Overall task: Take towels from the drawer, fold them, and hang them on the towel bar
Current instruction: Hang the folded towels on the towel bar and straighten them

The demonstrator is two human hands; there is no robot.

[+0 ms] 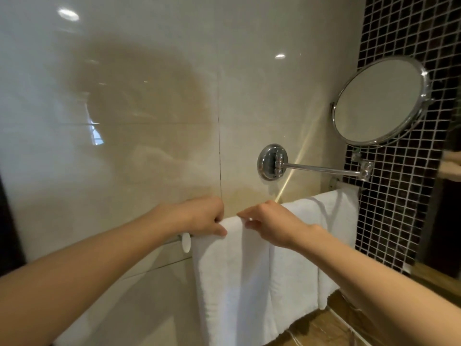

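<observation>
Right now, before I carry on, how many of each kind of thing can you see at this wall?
White towels: 2 (left towel, held by both hands; right towel, creased, counted as one)
Towel bar: 1
Round mirror: 1
Hands: 2 (left hand, right hand)
Total: 6
</observation>
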